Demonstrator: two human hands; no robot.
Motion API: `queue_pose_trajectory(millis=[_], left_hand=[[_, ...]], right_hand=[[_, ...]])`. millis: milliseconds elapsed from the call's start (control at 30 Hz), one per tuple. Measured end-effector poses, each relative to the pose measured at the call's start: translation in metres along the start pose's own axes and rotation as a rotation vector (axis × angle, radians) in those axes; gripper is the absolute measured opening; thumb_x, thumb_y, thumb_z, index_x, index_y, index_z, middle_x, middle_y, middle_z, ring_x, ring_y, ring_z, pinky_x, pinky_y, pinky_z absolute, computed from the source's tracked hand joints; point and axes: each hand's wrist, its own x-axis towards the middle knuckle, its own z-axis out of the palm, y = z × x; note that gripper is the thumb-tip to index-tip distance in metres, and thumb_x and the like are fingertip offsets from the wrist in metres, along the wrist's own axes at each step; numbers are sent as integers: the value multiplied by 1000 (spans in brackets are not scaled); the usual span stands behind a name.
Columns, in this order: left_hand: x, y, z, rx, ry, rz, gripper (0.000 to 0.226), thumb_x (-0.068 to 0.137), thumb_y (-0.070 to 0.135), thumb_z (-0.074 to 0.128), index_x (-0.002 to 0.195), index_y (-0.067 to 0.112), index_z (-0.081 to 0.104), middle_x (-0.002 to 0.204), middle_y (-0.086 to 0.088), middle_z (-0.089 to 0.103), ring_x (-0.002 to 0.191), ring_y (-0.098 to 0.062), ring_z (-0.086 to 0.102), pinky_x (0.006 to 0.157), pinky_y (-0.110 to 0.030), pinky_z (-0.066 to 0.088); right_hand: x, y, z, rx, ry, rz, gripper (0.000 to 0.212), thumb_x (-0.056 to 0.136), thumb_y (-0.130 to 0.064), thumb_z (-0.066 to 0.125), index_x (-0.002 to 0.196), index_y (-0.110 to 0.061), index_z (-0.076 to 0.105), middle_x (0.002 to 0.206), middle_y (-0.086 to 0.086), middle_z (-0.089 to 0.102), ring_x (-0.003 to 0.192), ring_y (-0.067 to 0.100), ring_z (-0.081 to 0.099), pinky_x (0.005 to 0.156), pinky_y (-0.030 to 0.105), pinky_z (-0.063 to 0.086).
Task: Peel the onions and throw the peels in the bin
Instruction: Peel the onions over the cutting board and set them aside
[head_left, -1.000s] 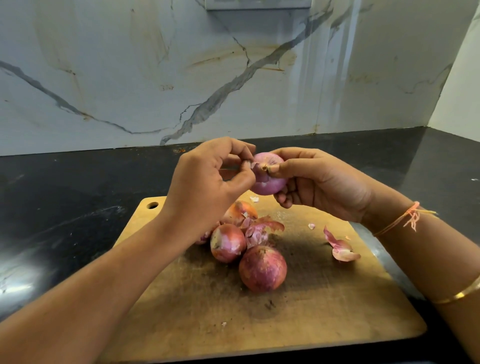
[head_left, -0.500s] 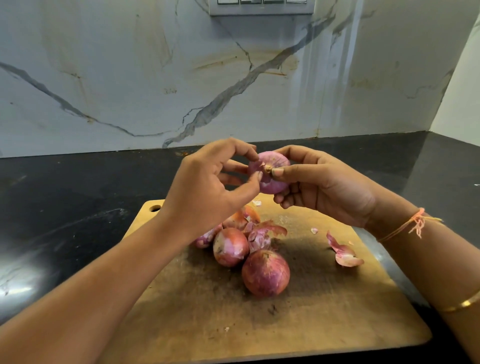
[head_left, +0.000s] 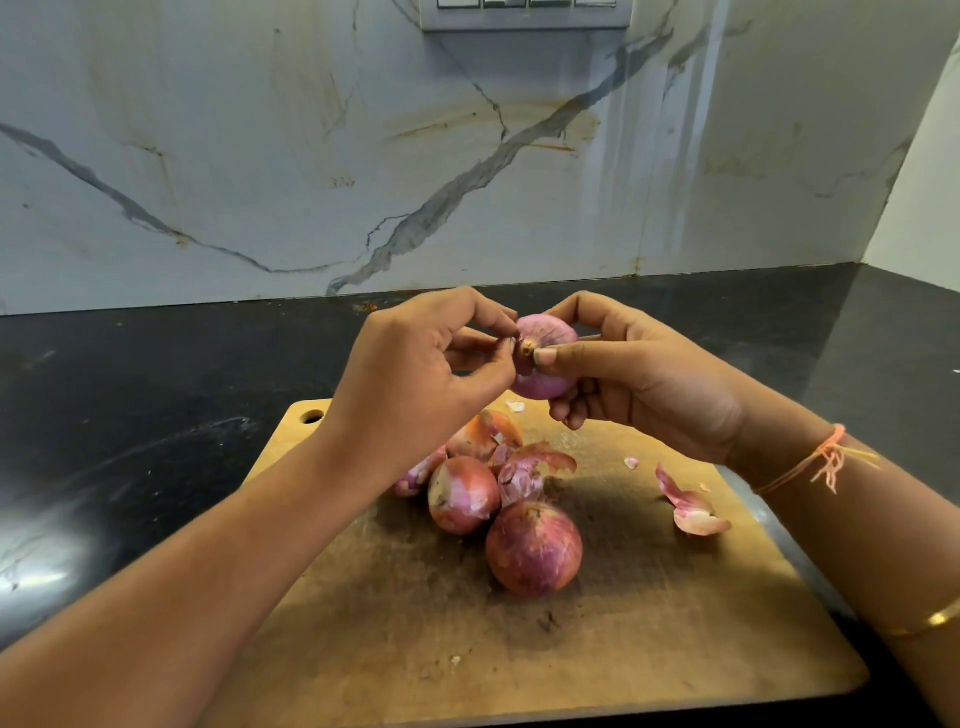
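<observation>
Left hand (head_left: 415, 374) has closed, pinching skin on onion (head_left: 546, 332); right hand (head_left: 649, 384) grips it.

I get only 1 view, the head camera. It faces forward and down, close over the cutting board (head_left: 675, 649) on the counter (head_left: 130, 415); left hand (head_left: 415, 374) and right hand (head_left: 649, 384) sit mid-frame, marble wall (head_left: 260, 156) across the top half.

worn: orange knotted thread (head_left: 826, 458), right wrist | thin gold bangle (head_left: 936, 619), right forearm | forearms bare
</observation>
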Motion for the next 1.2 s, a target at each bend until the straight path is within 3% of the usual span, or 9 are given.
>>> queue_pose_trajectory(millis=[100, 333, 567, 767, 1000, 1200], left_hand=[[0, -1, 3, 110, 4, 49, 11, 82, 13, 63, 89, 7, 68, 93, 5, 68, 81, -5, 67, 71, -20, 57], [0, 1, 3, 218, 56, 61, 12, 82, 15, 61, 89, 8, 67, 88, 0, 69, 75, -10, 67, 64, -31, 58], [0, 3, 3, 61, 119, -117, 7, 83, 13, 64, 87, 18, 66, 80, 5, 71, 71, -3, 68, 63, -22, 57], [1, 4, 3, -24, 133, -210, 22, 86, 9, 64, 80, 29, 60, 83, 13, 69, 73, -3, 68, 66, -19, 56], [3, 0, 3, -250, 129, -406, 7, 75, 30, 67, 79, 25, 66, 83, -3, 73, 82, -20, 71, 78, -43, 59], [5, 3, 2, -429, 116, -501, 7, 84, 10, 67, 80, 16, 66, 86, -9, 72, 87, -24, 70, 86, -45, 56]], right_hand=[[-1, -1, 3, -52, 22, -3, 47, 67, -28, 66, 108, -9, 51, 89, 15, 65, 61, 17, 57, 55, 22, 50], [-1, -2, 4, -60, 15, -25, 48, 68, -26, 67, 109, -8, 51, 87, 11, 66, 63, 18, 58, 57, 22, 52], [-2, -2, 1, -1, -16, -27, 45, 68, -23, 67, 109, -10, 54, 88, 12, 66, 67, 19, 61, 63, 25, 55], [-1, -2, -1, 28, -23, -21, 45, 72, -21, 65, 114, -9, 54, 92, 13, 65, 68, 20, 61, 65, 26, 56], [-3, -3, -2, 38, -23, -14, 44, 70, -19, 64, 113, -13, 55, 95, 11, 64, 70, 18, 62, 69, 26, 56], [-4, -4, -2, 33, -18, -25, 40, 70, -18, 65, 109, -17, 58, 93, 7, 66, 71, 18, 63, 72, 27, 57]])
